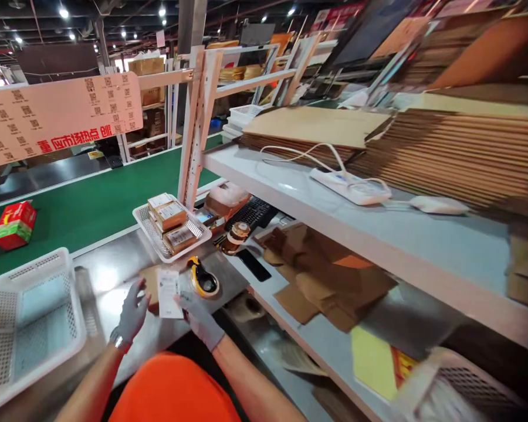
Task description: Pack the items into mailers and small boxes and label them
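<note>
My right hand (200, 321), in a grey glove, pinches the right edge of a white printed label (169, 294). The label covers much of a small brown cardboard box (149, 282) on the metal worktop; whether it touches the box I cannot tell. My left hand (132, 312), also gloved, is at the box's left side with its fingers apart. Just right of the label lies a yellow and black tape dispenser (201, 278). Beyond the box, a white basket (171, 252) holds several small labelled cartons (169, 215).
An empty white basket (68, 305) stands at the left. Behind runs a green conveyor belt (97, 199) carrying red boxes (14, 225). To the right, a shelf (286, 187) bears flat cardboard stacks (449, 164) and a power strip (352, 186). Beneath are a phone (253, 265) and a keyboard (255, 212).
</note>
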Demonstrator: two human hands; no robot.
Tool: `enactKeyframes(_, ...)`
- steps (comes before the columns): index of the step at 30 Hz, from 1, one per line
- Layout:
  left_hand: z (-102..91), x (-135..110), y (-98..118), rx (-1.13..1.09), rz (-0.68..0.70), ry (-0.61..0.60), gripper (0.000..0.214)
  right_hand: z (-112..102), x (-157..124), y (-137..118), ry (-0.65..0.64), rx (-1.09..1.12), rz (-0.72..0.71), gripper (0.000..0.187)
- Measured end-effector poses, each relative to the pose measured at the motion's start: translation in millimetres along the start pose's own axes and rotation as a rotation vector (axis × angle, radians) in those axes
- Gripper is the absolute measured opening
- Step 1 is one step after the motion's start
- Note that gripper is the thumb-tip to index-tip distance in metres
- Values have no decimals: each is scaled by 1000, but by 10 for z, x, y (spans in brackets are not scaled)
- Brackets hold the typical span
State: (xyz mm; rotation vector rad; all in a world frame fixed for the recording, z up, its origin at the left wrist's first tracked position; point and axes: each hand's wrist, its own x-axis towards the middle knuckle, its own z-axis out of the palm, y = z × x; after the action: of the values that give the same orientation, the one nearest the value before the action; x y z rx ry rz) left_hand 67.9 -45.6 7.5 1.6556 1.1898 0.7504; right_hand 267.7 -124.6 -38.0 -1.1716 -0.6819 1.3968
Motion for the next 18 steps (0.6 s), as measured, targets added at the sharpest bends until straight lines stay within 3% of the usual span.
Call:
enactKeyframes(3,470,-165,34,-261,-237,-205,60,-123,-126,8,129,130,-59,51)
enactKeyframes(5,763,-271,52,-298,-312,-268,62,-205,-245,4,145,113,-66,54)
enactKeyframes(11,1311,-569,106,-343,-406,-74,61,-585,-796,-5,36,240,75,57)
enactKeyframes(18,1784,-931,244,-434,-517,5,56,-1035,-1217,54,22,310,136,56)
